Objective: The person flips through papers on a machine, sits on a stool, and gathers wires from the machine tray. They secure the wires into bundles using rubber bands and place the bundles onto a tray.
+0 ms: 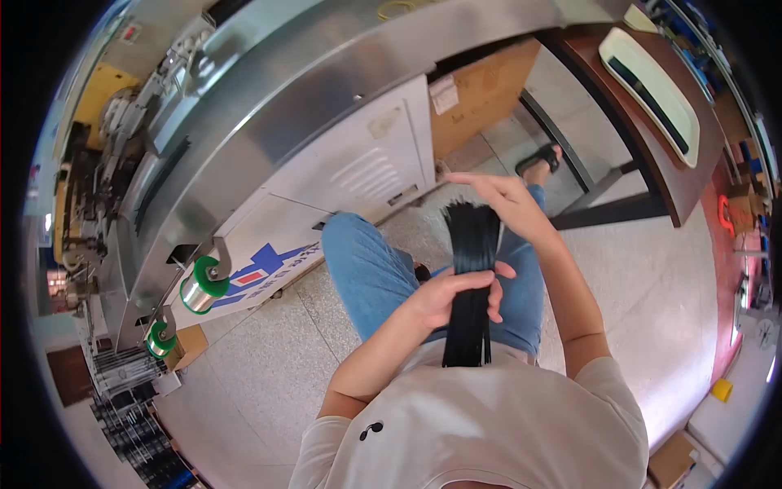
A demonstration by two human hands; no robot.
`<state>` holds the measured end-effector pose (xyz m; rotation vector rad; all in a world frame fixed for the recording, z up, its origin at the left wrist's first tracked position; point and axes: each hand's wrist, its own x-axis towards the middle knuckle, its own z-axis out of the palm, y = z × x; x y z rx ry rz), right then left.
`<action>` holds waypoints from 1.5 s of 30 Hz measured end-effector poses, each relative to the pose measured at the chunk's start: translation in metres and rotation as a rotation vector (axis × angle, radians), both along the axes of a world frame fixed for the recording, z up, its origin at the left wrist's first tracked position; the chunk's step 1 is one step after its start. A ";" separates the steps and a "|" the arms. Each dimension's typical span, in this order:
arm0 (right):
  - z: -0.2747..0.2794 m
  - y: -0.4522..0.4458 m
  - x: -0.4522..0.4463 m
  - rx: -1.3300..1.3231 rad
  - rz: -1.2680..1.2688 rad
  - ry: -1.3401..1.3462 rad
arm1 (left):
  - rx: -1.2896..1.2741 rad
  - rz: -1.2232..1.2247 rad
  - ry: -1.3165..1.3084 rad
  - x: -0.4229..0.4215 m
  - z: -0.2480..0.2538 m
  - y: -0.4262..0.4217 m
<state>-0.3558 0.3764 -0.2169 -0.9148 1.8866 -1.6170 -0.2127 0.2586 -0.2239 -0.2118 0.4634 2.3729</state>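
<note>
A thick bundle of thin black strands (471, 253), like cut wires, stands upright in front of my chest. My left hand (460, 297) is wrapped around its middle, thumb across the front and fingertips showing on the right side. The bundle's upper ends fan out slightly and unevenly; its lower ends hang near my shirt. Beside the upper ends, on the right, is my right hand (507, 202), fingers stretched out and holding nothing. Whether its palm touches the strands I cannot tell.
A metal-topped machine (301, 98) with a white cabinet runs along the front left. Green spools of wire (204, 285) hang from its side. At the upper right, a brown table (684, 183) bears a white tray (652, 98) with black strands. A cardboard sheet (481, 94) stands behind.
</note>
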 end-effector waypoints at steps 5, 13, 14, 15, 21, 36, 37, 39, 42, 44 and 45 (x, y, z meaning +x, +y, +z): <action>0.049 -0.029 0.003 0.052 0.005 0.120 | 0.024 0.098 -0.026 0.005 -0.010 -0.011; 0.175 -0.132 0.026 -0.124 0.340 0.701 | 0.104 0.828 -0.250 0.043 -0.014 -0.065; 0.187 -0.158 0.032 -0.129 0.379 0.743 | 0.085 0.874 -0.273 0.050 -0.007 -0.072; 0.195 -0.184 0.036 -0.148 0.427 0.813 | 0.064 0.917 -0.301 0.057 -0.005 -0.077; 0.196 -0.360 0.041 -0.131 0.566 1.267 | 0.185 0.791 -0.095 0.087 -0.025 -0.095; 0.175 -0.479 0.044 0.571 0.772 1.383 | 0.148 0.789 -0.151 0.098 -0.024 -0.116; 0.173 -0.476 0.040 0.545 0.713 1.269 | 0.139 0.789 -0.146 0.097 -0.022 -0.115; 0.170 -0.469 0.030 0.490 0.589 1.035 | 0.117 0.785 -0.140 0.095 -0.020 -0.114; 0.200 -0.425 0.035 0.504 0.629 0.823 | 0.122 0.798 -0.138 0.091 -0.016 -0.112; 0.215 -0.382 0.035 0.461 0.670 0.640 | 0.132 0.785 -0.153 0.087 -0.012 -0.109; 0.220 -0.355 0.036 0.414 0.690 0.563 | 0.122 0.816 -0.138 0.084 -0.008 -0.109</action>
